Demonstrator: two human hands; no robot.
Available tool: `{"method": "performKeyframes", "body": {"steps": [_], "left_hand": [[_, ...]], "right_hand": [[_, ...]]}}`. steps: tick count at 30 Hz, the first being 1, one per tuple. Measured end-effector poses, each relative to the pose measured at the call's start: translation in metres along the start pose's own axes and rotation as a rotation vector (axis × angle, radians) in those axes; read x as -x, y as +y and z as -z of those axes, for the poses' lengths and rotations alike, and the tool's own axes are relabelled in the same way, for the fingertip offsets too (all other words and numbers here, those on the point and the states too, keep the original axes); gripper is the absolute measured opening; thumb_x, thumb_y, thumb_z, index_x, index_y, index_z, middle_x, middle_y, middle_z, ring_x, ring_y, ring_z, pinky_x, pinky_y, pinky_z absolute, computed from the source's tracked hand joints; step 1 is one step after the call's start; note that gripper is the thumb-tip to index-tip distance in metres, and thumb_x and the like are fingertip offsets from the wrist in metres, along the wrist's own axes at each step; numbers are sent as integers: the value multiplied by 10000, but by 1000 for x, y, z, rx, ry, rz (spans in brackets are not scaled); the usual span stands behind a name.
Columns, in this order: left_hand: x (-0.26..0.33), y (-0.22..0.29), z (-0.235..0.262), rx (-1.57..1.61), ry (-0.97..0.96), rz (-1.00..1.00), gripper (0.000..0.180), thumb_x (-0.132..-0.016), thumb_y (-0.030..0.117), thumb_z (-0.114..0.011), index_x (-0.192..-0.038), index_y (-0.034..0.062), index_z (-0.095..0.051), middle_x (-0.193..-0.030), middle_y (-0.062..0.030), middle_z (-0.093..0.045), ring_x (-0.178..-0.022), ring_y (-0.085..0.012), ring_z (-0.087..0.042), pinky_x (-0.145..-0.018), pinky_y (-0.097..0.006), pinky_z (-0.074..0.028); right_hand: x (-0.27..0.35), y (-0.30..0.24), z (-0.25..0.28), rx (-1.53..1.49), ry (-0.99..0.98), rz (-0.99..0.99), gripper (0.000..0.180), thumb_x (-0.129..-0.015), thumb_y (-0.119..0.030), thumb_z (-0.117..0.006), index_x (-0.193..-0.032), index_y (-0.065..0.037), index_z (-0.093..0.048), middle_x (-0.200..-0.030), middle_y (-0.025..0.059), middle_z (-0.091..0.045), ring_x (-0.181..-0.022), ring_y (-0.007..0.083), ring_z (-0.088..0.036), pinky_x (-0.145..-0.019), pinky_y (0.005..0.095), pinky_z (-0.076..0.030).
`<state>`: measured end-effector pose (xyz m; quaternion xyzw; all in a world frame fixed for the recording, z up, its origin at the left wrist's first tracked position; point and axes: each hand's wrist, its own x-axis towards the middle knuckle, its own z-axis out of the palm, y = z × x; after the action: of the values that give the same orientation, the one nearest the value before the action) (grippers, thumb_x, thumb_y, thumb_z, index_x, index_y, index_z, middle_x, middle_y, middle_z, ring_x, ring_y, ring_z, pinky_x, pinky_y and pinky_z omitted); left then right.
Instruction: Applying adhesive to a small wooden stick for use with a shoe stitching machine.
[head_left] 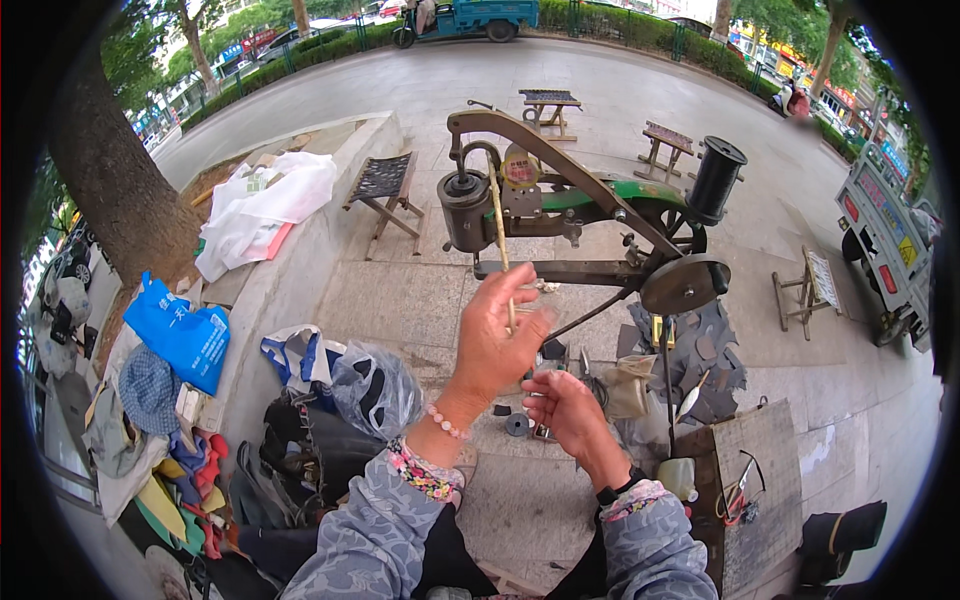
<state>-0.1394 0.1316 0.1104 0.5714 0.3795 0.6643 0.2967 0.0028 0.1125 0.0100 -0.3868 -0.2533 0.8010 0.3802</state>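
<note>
A hand-cranked shoe-repair sewing machine [560, 200], dark metal with a green arm, stands in front of me. My left hand [495, 335] is raised below its head. A thin pale wooden stick [498, 215] passes between that hand's thumb and fingers, and its upper end leans up along the machine's head. Lower and to the right is my right hand [570, 412], its fingers curled inward near the left wrist; whether anything small is in them is hidden. A large spool of black thread [722, 180] sits on the machine's right end.
Folding stools [385, 190] stand around the machine. Grey sheet scraps [705, 350] lie at right, beside a wooden board [755, 500] with scissors [735, 505]. At left are a clear plastic bag [378, 390], a blue bag [185, 335] and a stone kerb [300, 270].
</note>
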Motion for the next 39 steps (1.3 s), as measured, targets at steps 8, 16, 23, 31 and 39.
{"method": "performKeyframes", "body": {"steps": [8, 16, 23, 31, 39], "left_hand": [[15, -28, 3, 68, 30, 502, 309, -847, 128, -589, -1094, -58, -574, -1007, -97, -617, -929, -145, -591, -780, -259, -474], [27, -52, 3, 380, 34, 747, 283, -870, 127, -534, -1074, -63, -581, -949, -85, -622, -818, -146, -604, -686, -252, -497], [36, -46, -21, 328, -19, 757, 273, -866, 52, -489, -1098, -82, -542, -1028, -140, -586, -896, -219, -612, -778, -311, -519], [39, -47, -17, 294, -63, 680, 252, -875, 5, -478, -1109, -61, -541, -964, -149, -603, -792, -206, -642, -655, -293, -565], [27, -41, -9, 287, -18, 627, 240, -886, 18, -464, -1099, -48, -552, -900, -137, -615, -728, -189, -652, -602, -279, -566]], "right_hand": [[5, -4, 1, 0, 10, 6, 250, -942, -245, -425, -1059, -41, -509, -976, 87, -613, -777, 167, -596, -688, 302, -479], [6, -5, 9, 5, 6, 23, 271, -944, -259, -425, -1081, -41, -508, -990, 92, -607, -781, 170, -587, -707, 313, -476], [7, -8, 13, -3, 2, 47, 266, -943, -274, -421, -1062, -65, -535, -979, 71, -606, -784, 164, -587, -715, 308, -475], [7, -10, 13, 4, 16, 48, 257, -943, -268, -418, -1048, -74, -549, -987, 61, -606, -808, 157, -581, -721, 300, -473], [13, -13, 12, 8, 30, 49, 265, -943, -257, -427, -1068, -50, -536, -992, 69, -605, -805, 158, -583, -719, 300, -474]]}}
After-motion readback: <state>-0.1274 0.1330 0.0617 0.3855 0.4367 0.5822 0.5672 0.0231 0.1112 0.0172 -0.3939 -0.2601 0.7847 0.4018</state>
